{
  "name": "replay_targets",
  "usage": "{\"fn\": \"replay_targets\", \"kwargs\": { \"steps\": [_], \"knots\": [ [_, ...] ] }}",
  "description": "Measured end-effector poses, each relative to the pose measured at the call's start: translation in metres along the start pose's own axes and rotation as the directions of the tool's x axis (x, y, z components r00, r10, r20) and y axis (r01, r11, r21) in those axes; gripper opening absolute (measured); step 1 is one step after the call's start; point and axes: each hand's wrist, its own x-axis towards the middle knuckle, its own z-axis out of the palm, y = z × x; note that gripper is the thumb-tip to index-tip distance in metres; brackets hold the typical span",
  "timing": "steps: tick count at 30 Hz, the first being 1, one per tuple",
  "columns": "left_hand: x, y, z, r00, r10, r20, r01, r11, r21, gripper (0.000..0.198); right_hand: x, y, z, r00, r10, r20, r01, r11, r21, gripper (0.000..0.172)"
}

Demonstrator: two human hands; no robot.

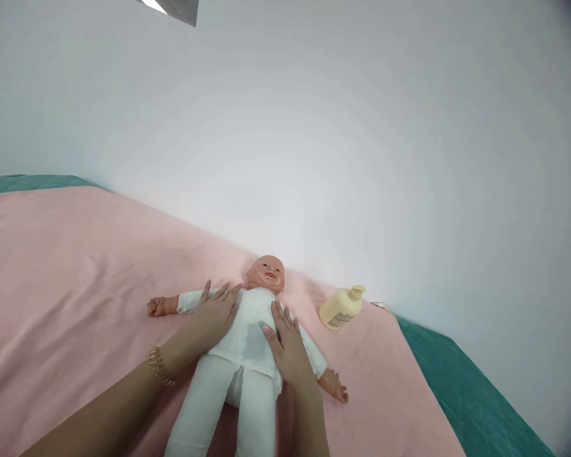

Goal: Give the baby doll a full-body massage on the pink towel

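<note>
A baby doll (250,346) in a white suit lies on its back on a pink blanket (76,285), head toward the wall. My left hand (214,317) rests flat on the doll's chest and shoulder, fingers spread, a gold bracelet at the wrist. My right hand (288,346) lies flat on the doll's other side, fingers stretched toward the head. Neither hand holds anything.
A pale yellow pump bottle (341,308) lies on its side on the blanket, right of the doll's head. A teal sheet (461,393) shows under the blanket at the right and far left. A white wall (314,127) runs close behind the bed.
</note>
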Motion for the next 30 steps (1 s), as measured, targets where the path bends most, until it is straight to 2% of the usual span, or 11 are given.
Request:
{"fn": "replay_targets", "kwargs": {
  "steps": [4,7,9,11,12,14,17,18,22,27,30],
  "knots": [
    [0.003,-0.001,-0.004,0.999,-0.036,0.011,0.037,0.994,-0.102,0.051,0.000,0.004,0.000,0.999,0.027,-0.041,-0.028,0.999,-0.031,0.070],
    [0.005,0.003,-0.017,1.000,-0.020,-0.008,0.017,0.969,-0.245,0.048,0.000,0.008,0.001,0.997,0.028,-0.075,-0.031,0.999,-0.041,0.068],
    [0.004,0.011,-0.031,0.999,0.038,-0.007,-0.038,0.912,-0.409,0.042,0.000,0.010,0.001,0.996,0.029,-0.079,-0.033,0.999,-0.043,0.066],
    [0.000,0.020,-0.046,0.990,0.142,0.017,-0.106,0.807,-0.580,0.036,0.001,0.011,0.000,0.997,0.032,-0.068,-0.035,0.998,-0.046,0.065],
    [-0.002,0.024,-0.053,0.976,0.213,0.053,-0.126,0.744,-0.656,0.033,0.001,0.012,-0.001,0.998,0.033,-0.061,-0.036,0.998,-0.049,0.064],
    [-0.006,0.031,-0.064,0.918,0.369,0.147,-0.127,0.622,-0.772,0.029,0.001,0.012,-0.001,0.998,0.033,-0.049,-0.035,0.998,-0.055,0.064],
    [-0.008,0.035,-0.067,0.830,0.508,0.231,-0.104,0.548,-0.830,0.027,0.001,0.012,-0.001,0.999,0.028,-0.046,-0.031,0.997,-0.064,0.064],
    [-0.008,0.035,-0.065,0.820,0.520,0.239,-0.108,0.551,-0.828,0.027,0.001,0.012,-0.001,0.998,0.027,-0.050,-0.031,0.998,-0.063,0.064],
    [-0.006,0.034,-0.058,0.831,0.507,0.231,-0.140,0.592,-0.794,0.028,0.000,0.011,-0.001,0.998,0.033,-0.058,-0.035,0.999,-0.037,0.063],
    [-0.005,0.033,-0.054,0.855,0.462,0.235,-0.209,0.723,-0.658,0.028,0.001,0.012,-0.002,0.998,0.036,-0.045,-0.038,0.999,-0.033,0.066],
    [-0.003,0.029,-0.046,0.874,0.426,0.233,-0.221,0.776,-0.591,0.032,0.001,0.012,-0.002,0.995,0.032,-0.097,-0.030,0.999,0.018,0.066]
  ]
}}
